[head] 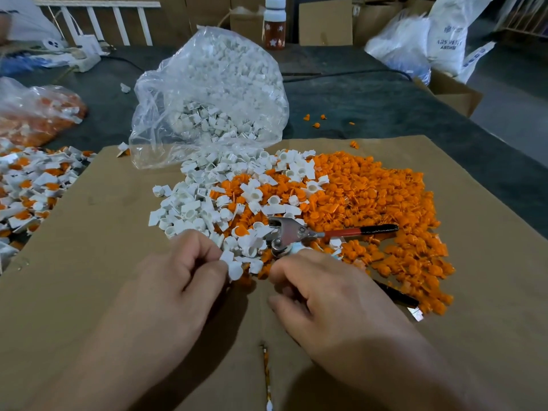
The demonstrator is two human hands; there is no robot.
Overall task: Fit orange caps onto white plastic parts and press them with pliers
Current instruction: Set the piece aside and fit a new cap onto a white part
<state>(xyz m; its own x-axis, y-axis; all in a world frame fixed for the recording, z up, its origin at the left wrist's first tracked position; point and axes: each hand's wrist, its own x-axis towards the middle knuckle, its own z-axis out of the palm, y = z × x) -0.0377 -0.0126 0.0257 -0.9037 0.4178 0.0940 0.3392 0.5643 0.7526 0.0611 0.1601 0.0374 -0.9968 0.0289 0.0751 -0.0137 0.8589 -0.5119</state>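
Observation:
A heap of loose orange caps [379,209] covers the right half of the cardboard sheet [98,232], with white plastic parts [195,209] piled to its left and mixed in along the seam. My left hand [189,271] pinches one white part [235,269] at the pile's near edge. My right hand [320,292] grips the pliers [289,235] by the lower black handle, whose end [398,296] sticks out past my palm. The upper red and black handle [364,230] lies spread over the orange caps. The metal jaws sit just right of the held part.
An open clear bag of white parts [213,93] spills onto the cardboard's far edge. Assembled white and orange pieces [32,185] lie heaped at the left, behind them a bag of orange pieces [35,114]. A bottle [275,22], cardboard boxes and white sacks [444,37] stand at the back.

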